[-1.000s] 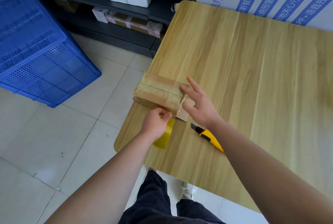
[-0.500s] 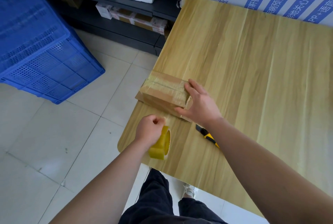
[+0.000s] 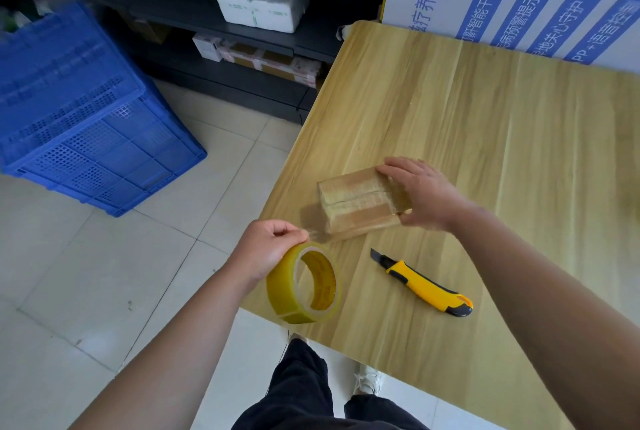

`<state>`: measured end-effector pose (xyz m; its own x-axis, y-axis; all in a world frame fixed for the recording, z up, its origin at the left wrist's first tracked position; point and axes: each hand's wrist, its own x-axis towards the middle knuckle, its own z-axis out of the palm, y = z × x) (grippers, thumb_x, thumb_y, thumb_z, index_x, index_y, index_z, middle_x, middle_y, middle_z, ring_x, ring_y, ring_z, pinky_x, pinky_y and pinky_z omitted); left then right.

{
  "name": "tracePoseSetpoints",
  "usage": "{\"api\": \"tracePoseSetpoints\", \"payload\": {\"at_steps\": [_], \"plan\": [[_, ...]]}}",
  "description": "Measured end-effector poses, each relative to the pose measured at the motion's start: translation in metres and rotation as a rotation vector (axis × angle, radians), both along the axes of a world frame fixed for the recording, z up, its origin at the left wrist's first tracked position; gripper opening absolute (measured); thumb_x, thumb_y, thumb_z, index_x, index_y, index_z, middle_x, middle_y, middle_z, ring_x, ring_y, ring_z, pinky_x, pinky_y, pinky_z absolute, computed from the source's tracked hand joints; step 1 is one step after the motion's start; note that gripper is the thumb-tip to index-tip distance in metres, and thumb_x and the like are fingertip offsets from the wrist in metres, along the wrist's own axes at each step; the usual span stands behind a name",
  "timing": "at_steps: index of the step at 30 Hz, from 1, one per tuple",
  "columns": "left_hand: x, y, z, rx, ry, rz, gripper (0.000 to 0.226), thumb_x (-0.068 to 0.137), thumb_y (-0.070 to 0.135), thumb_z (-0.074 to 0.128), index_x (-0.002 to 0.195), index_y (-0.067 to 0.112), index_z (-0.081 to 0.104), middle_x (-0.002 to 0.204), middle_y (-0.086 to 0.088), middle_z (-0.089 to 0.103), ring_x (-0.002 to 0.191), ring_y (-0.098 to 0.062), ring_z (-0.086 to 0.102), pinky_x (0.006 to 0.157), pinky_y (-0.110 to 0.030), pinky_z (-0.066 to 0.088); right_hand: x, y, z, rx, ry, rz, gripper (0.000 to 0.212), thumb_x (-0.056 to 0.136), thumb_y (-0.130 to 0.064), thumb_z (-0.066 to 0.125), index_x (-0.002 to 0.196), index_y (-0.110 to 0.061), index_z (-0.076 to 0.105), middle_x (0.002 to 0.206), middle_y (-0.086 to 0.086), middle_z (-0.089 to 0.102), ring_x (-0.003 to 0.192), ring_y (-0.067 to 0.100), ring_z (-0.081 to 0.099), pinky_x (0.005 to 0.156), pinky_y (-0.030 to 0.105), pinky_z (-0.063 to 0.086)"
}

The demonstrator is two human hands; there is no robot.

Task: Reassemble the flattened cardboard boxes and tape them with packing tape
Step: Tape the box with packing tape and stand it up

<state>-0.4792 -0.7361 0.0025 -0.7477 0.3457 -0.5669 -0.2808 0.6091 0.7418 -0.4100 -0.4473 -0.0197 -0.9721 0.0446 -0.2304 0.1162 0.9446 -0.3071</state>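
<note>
head | step: taping box seam, strip uncut | left hand [image 3: 266, 249] pinches tape roll [image 3: 303, 286], strip taut to box [image 3: 360, 203] | right hand [image 3: 426, 194] grips box end on table [image 3: 485, 139] | next, my guess: cut; knife [image 3: 422, 282] lies between both grips

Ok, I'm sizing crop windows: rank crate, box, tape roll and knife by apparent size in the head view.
1. crate.
2. box and tape roll: alike, and the roll is nearer, so unranked.
3. knife, long but thin.
</note>
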Motion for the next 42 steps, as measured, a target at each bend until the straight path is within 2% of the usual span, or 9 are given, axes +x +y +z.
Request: {"api": "tracePoseSetpoints", "payload": {"at_steps": [6, 11, 15, 20, 25, 28, 31, 34, 42], "plan": [[0.001, 0.009, 0.017, 0.068, -0.061, 0.041, 0.014, 0.078, 0.026, 0.079, 0.084, 0.013, 0.076, 0.083, -0.009, 0.075, 0.086, -0.029, 0.072, 0.089, -0.048, 0.055, 0.005, -0.006, 0.000, 0.108, -0.039, -0.023, 0.103, 0.078, -0.008, 0.070, 0.152, -0.038, 0.005, 0.162, -0.002, -0.011, 0.148, 0.023, 0.005, 0.120, 0.040, 0.007], [0.007, 0.014, 0.029, 0.145, 0.039, 0.151, 0.016, 0.078, 0.025, 0.079, 0.084, 0.010, 0.076, 0.081, -0.010, 0.075, 0.085, -0.030, 0.071, 0.088, -0.047, 0.056, 0.023, -0.015, -0.001, 0.000, 0.008, -0.110, 0.102, 0.080, -0.014, 0.071, 0.153, -0.034, 0.003, 0.162, -0.003, -0.010, 0.149, 0.022, 0.005, 0.118, 0.035, 0.008], [0.017, 0.022, 0.034, 0.137, 0.207, 0.233, 0.009, 0.078, 0.029, 0.078, 0.078, 0.020, 0.075, 0.075, 0.005, 0.074, 0.075, -0.011, 0.070, 0.072, -0.026, 0.055, 0.039, -0.034, 0.013, -0.168, 0.147, -0.171, 0.077, 0.085, -0.017, 0.065, 0.151, -0.027, 0.026, 0.160, -0.002, 0.018, 0.144, 0.020, 0.023, 0.113, 0.031, 0.025], [0.029, 0.035, 0.032, 0.098, 0.333, 0.400, 0.015, 0.081, 0.033, 0.075, 0.068, 0.026, 0.071, 0.070, 0.009, 0.071, 0.075, -0.013, 0.068, 0.074, -0.031, 0.055, 0.061, -0.084, 0.053, -0.706, 0.362, -0.243, 0.018, 0.092, -0.031, 0.060, 0.101, -0.019, 0.070, 0.101, -0.012, 0.068, 0.098, 0.003, 0.061, 0.082, 0.021, 0.048], [0.024, 0.053, 0.041, 0.329, 0.198, 0.526, 0.007, 0.081, 0.021, 0.077, 0.076, 0.017, 0.073, 0.067, 0.005, 0.073, 0.065, -0.007, 0.067, 0.058, -0.018, 0.051, 0.072, -0.113, 0.069, -0.823, 0.224, -0.200, 0.053, 0.085, -0.053, 0.063, 0.071, -0.002, 0.060, 0.064, 0.008, 0.053, 0.059, 0.018, 0.047, 0.059, 0.035, 0.039], [0.000, 0.057, 0.047, 0.458, 0.053, 0.556, 0.008, 0.082, 0.017, 0.075, 0.080, 0.009, 0.073, 0.066, -0.001, 0.070, 0.055, -0.009, 0.061, 0.052, -0.017, 0.049, 0.072, -0.105, 0.068, -0.830, 0.234, -0.422, 0.050, 0.085, -0.047, 0.065, 0.067, -0.001, 0.054, 0.055, 0.003, 0.043, 0.052, 0.011, 0.039, 0.052, 0.030, 0.033], [-0.020, 0.061, 0.046, 0.555, -0.100, 0.491, 0.005, 0.082, 0.009, 0.073, 0.081, 0.005, 0.072, 0.069, -0.005, 0.067, 0.057, -0.012, 0.057, 0.061, -0.021, 0.052, 0.077, -0.104, 0.064, -0.902, 0.210, -0.632, 0.043, 0.087, -0.042, 0.067, 0.068, -0.004, 0.060, 0.062, 0.016, 0.061, 0.052, 0.014, 0.049, 0.052, 0.030, 0.038], [-0.025, 0.064, 0.036, 0.594, -0.278, 0.429, 0.008, 0.077, 0.003, 0.076, 0.083, 0.002, 0.071, 0.068, -0.005, 0.070, 0.059, -0.011, 0.063, 0.060, -0.022, 0.055, 0.081, -0.111, 0.062, -0.889, 0.222, -0.732, 0.038, 0.087, -0.039, 0.068, 0.059, -0.014, 0.059, 0.050, -0.004, 0.059, 0.045, 0.004, 0.050, 0.047, 0.018, 0.037], [-0.052, 0.055, 0.020, 0.481, -0.082, 0.120, 0.006, 0.083, 0.007, 0.073, 0.088, 0.005, 0.070, 0.071, -0.010, 0.073, 0.067, -0.019, 0.072, 0.059, -0.022, 0.055, 0.078, -0.130, 0.057, -0.721, 0.125, -0.903, 0.040, 0.085, -0.047, 0.066, 0.057, -0.019, 0.059, 0.052, -0.004, 0.065, 0.044, 0.006, 0.051, 0.045, 0.020, 0.037]]}}
